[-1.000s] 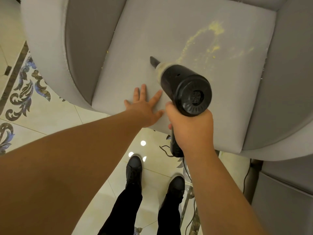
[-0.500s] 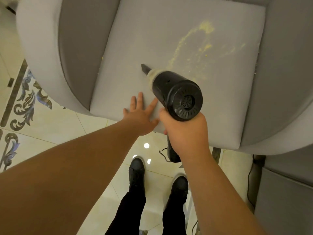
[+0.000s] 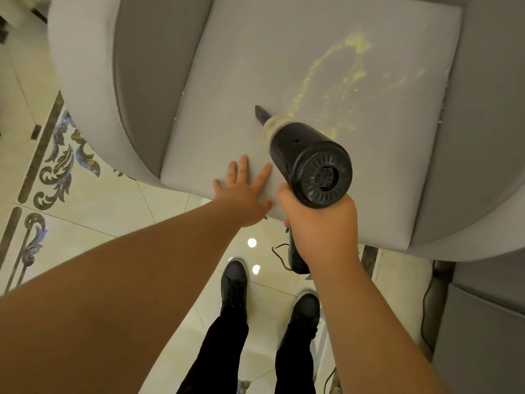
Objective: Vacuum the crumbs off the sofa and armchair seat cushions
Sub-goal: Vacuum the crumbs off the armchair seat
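A person is standing over a grey armchair (image 3: 85, 89) and looking straight down at its pale grey seat cushion (image 3: 255, 66), which is filling the upper half of the frame. The right hand (image 3: 321, 223), at centre right, is wrapping tightly around the handle of a black handheld vacuum (image 3: 309, 163). The vacuum's round vented back end is facing the camera, and its narrow dark nozzle (image 3: 262, 115) is pointing toward the upper left, its tip sitting at or just above the cushion; contact cannot be told. Yellow crumbs (image 3: 338, 81) are lying in a curved trail across the upper right part of the cushion, with the nearest end of the trail just beside the vacuum's clear front section. The left hand (image 3: 244, 191) is resting flat on the front edge of the cushion, fingers spread apart, just left of the vacuum. Below, two black shoes (image 3: 234, 282) and dark trouser legs are standing on glossy cream floor tiles (image 3: 99, 200) with an ornate scroll border at the left. A thin black cord (image 3: 279, 257) is trailing below the handle.
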Motion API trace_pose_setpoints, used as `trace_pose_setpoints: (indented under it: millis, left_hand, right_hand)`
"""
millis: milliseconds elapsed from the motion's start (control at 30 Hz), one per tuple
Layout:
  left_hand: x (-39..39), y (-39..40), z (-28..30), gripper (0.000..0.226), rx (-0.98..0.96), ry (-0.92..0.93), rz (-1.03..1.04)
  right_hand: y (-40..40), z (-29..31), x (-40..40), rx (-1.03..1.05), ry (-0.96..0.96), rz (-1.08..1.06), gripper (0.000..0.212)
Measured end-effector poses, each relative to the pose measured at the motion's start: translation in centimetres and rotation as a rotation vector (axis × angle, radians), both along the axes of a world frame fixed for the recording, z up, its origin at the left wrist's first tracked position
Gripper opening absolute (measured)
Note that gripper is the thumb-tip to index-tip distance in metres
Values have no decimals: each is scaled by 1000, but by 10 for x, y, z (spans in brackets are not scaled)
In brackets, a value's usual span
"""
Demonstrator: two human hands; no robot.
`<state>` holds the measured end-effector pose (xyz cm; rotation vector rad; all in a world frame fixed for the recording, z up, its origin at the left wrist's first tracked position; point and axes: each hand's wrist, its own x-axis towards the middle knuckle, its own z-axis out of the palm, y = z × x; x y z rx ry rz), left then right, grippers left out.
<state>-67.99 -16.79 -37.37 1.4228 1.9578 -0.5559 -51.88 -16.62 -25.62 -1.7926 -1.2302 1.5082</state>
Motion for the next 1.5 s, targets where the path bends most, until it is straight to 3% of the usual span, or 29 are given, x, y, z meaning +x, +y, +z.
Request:
trace_pose_setpoints:
  millis: [100,300,467,567,700,900,1200,1400,1500]
  left_hand:
    - [1,-4,2,86,14,1,-14]
    - [9,-11,4,92,37,-8,-10]
    - [19,-11,4,85,53,-9,-18]
    - [27,-6,4,83,48,-22,-23]
    - [36,2,4,84,50,-37,-27]
    - [40,0,5,83,9,-43,-27]
    - [37,10,2,86,26,-44,-6]
    - [35,24,11,85,25,-34,-8]
    - [26,36,3,85,53,-38,-43]
  right_hand:
    - [-5,2,9,-15,-13,-15,39]
    - [-21,5,25,-52,-59,75,16]
    - [-24,16,33,-46,-24,-91,39]
    - [-23,16,46,-42,-36,-101,29]
    - [-21,15,55,-30,-47,-122,42]
    - [-25,6,59,-52,-71,10,22]
    - [-12,1,63,28,-58,-76,33]
    - [-8,-2,49,-34,-63,16,20]
    - [5,5,53,-7,-63,-80,16]
